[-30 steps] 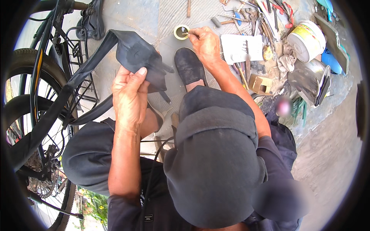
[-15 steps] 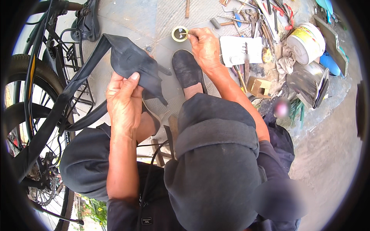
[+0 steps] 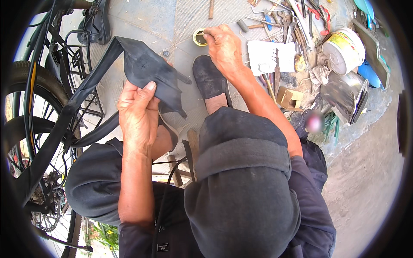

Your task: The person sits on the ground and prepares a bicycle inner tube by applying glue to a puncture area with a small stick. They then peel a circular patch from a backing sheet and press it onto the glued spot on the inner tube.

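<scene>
My left hand (image 3: 138, 114) is closed on a flattened black rubber inner tube (image 3: 144, 62), thumb on top and fingers beneath. The tube's wide, loose part lies over the fingers, and the rest runs back left toward the bicycle wheel (image 3: 38, 77). My right hand (image 3: 224, 47) reaches over a small round open tin (image 3: 195, 41) with a yellowish rim and dark inside. Its thumb and forefinger are pinched on a thin stick, mostly hidden by the fingers, at the tin's mouth.
A bicycle stands along the left. Hand tools, including a hammer (image 3: 243, 26), lie at the upper right near a white sheet (image 3: 269, 51), a small cardboard box (image 3: 289, 98) and a white bucket (image 3: 340, 56). My dark shoe (image 3: 208, 75) sits below the tin.
My right hand has shifted slightly up and left, so its fingertips now cover part of the tin. The left hand and inner tube have stayed nearly in place.
</scene>
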`<action>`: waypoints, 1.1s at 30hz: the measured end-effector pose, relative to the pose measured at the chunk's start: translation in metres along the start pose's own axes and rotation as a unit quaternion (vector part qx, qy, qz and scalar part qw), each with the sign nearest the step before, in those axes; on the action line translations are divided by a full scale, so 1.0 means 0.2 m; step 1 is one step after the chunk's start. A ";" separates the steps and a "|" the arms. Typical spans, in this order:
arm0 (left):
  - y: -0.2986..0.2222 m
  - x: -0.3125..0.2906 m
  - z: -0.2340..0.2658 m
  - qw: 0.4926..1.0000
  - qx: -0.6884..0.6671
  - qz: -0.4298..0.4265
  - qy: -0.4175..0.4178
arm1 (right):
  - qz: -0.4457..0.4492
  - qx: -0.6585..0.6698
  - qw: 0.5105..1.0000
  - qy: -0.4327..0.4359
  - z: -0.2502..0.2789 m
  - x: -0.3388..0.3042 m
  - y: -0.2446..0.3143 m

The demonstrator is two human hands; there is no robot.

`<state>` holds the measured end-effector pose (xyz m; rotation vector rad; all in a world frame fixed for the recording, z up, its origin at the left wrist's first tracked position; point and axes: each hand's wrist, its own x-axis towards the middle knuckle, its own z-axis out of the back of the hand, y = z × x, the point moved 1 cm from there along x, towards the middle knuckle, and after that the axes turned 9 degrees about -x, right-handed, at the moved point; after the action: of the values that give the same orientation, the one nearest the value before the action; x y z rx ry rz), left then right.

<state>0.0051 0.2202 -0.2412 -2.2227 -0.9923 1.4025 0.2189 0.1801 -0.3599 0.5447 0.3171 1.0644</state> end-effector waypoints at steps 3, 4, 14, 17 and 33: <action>0.00 0.00 -0.01 1.000 -0.004 0.001 0.004 | -0.007 0.026 0.999 -0.031 0.00 0.02 0.02; 0.00 0.00 -0.01 1.000 -0.006 0.002 0.007 | -0.011 0.041 0.998 -0.051 0.00 0.03 0.02; 0.01 0.00 -0.02 1.000 -0.004 0.008 0.021 | -0.032 -0.021 0.999 0.013 0.04 -0.03 -0.03; 0.01 0.00 -0.02 1.000 0.009 0.013 0.018 | -0.031 -0.020 0.999 0.024 0.01 -0.03 -0.04; 0.03 0.00 -0.03 0.999 -0.025 0.019 0.009 | 0.020 -0.049 0.998 0.025 -0.06 -0.02 -0.05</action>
<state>0.0123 0.2171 -0.2416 -2.2958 -0.9950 1.3867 0.2197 0.1755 -0.3754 0.4395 0.2976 1.1265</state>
